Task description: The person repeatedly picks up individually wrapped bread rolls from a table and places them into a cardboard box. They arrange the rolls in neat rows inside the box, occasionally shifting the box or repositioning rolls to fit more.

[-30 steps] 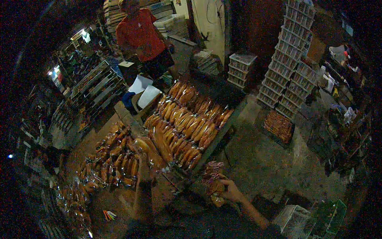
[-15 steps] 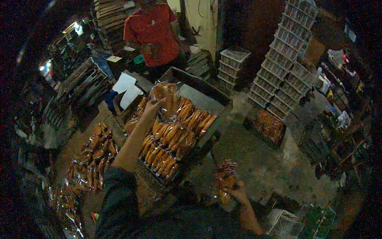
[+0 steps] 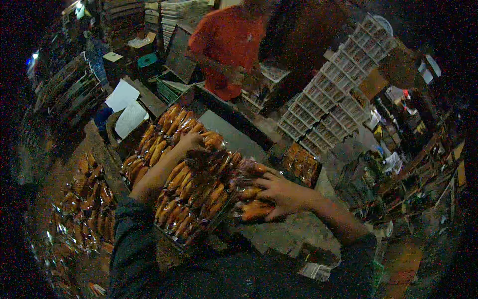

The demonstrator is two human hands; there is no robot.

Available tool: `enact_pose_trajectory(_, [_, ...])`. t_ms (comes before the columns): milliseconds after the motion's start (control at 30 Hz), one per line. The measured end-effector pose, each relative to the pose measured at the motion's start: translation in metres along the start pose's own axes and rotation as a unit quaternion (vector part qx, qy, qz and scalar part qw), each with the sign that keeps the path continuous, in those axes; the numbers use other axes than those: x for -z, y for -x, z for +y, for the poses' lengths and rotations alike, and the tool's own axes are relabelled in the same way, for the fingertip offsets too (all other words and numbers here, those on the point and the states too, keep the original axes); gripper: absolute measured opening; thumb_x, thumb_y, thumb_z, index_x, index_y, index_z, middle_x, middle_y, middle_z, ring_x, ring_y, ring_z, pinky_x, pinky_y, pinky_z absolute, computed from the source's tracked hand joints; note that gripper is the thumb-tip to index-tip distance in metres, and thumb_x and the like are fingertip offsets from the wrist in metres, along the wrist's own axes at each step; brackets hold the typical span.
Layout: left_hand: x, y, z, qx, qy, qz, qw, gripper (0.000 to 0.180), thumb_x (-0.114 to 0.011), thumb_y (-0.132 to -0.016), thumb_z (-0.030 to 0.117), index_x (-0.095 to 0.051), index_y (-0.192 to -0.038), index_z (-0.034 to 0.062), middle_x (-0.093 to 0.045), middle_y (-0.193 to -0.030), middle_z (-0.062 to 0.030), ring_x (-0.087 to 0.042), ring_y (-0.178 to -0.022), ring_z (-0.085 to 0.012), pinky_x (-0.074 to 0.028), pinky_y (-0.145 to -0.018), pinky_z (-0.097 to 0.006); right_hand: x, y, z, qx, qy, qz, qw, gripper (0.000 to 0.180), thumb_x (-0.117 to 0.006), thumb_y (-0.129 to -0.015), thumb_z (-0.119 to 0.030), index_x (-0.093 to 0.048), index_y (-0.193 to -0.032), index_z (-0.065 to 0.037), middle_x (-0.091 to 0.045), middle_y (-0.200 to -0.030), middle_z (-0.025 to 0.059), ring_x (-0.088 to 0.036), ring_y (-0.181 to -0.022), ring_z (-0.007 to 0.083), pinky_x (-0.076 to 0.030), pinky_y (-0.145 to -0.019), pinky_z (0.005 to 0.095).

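Clear-wrapped, golden-brown bread rolls lie in rows in a dark open crate (image 3: 234,107) before me. My left hand (image 3: 191,143) reaches into the crate, its bent fingers closed on a wrapped bread pack (image 3: 213,140) at the end of a row. Part of those fingers is in shadow. At the crate's right side my right hand (image 3: 280,193) grips another bread pack (image 3: 254,210), fingers spread over the clear plastic. This pack hangs tilted by the crate's edge. A pale sheet (image 3: 224,127) shows in the far part of the crate.
More wrapped bread (image 3: 92,209) is heaped at the left. Tall stacks of white trays (image 3: 338,74) stand at the right, with a crate of packs (image 3: 301,164) beside them. A person in a red shirt (image 3: 226,42) stands beyond my crate. White papers (image 3: 124,102) lie at left.
My left hand has lowered its pack into the row. My right hand has come up from the lower right to the crate with a pack. The view has shifted.
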State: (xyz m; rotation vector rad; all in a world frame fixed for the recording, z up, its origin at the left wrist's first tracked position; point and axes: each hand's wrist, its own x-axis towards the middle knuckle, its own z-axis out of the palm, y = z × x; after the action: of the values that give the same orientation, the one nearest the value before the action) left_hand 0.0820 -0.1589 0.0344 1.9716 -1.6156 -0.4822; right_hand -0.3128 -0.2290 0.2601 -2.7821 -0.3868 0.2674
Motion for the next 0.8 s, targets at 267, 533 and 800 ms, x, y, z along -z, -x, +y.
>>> enact_pose_trajectory(267, [-0.039,0.003,0.001,0.018,-0.169,0.059,0.984,0.061,-0.082,-0.064,0.063,-0.077,-0.108,0.0213,-0.075,-0.105,-0.005,-0.069,-0.097,-0.0324,-0.042,-0.1,-0.062,0.0,-0.164,0.078,0.155,0.127,-0.399,0.895,0.08,-0.084,-0.066,-0.058,-0.066,-0.132,-0.017,-0.054,-0.144,0.0137,-0.043,-0.136,0.041,-0.027,-0.116,0.0608])
enact_pose_trajectory(533, [-0.051,0.029,0.011,0.013,-0.219,0.152,0.964,0.061,-0.085,-0.066,0.045,-0.068,-0.118,0.0179,-0.065,-0.126,0.0005,-0.055,-0.124,-0.0292,-0.023,-0.117,-0.065,-0.021,-0.17,0.113,0.201,0.221,-0.371,0.879,0.044,-0.077,-0.076,-0.04,-0.074,-0.109,-0.011,-0.063,-0.122,0.0113,-0.053,-0.126,0.034,-0.034,-0.108,0.0612])
enact_pose_trajectory(800, [-0.057,0.028,-0.003,-0.005,-0.234,0.181,0.955,0.061,-0.086,-0.063,0.043,-0.069,-0.117,0.0193,-0.06,-0.134,0.0024,-0.051,-0.129,-0.0293,-0.022,-0.119,-0.063,-0.049,-0.157,0.161,0.33,0.229,-0.17,0.9,0.037,-0.073,-0.08,-0.04,-0.073,-0.109,-0.016,-0.059,-0.127,0.0096,-0.053,-0.128,0.0327,-0.027,-0.111,0.0674])
